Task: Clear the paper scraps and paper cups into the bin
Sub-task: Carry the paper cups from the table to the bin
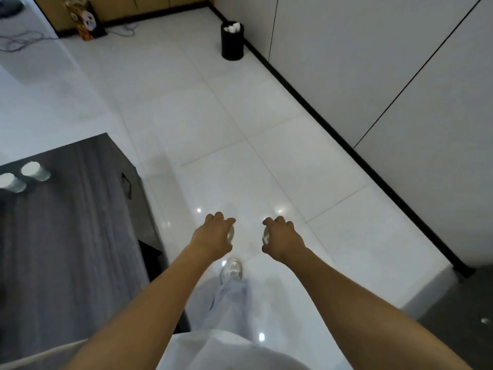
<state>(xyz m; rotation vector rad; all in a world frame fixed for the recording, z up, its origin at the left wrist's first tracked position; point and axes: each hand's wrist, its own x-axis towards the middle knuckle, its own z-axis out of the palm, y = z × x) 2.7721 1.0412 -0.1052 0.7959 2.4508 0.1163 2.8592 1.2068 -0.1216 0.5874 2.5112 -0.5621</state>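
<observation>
My left hand (213, 236) grips a paper cup (231, 233) from above, with only a sliver of the cup showing under the fingers. A second paper cup (266, 234) is held the same way by my right hand (284, 239). Both hands are stretched out over the white floor. The black bin (232, 46) stands far ahead by the wall, with white paper showing at its top. Two more paper cups (35, 171) (12, 182) stand on the dark wooden table (74, 222) at the left.
White tiled floor (213, 116) runs from me to the bin. A white wall with a black skirting (333, 108) lines the right side. A printed bag (86, 20) and loose cables (21, 41) lie far left. My shoe (231, 268) shows below my hands.
</observation>
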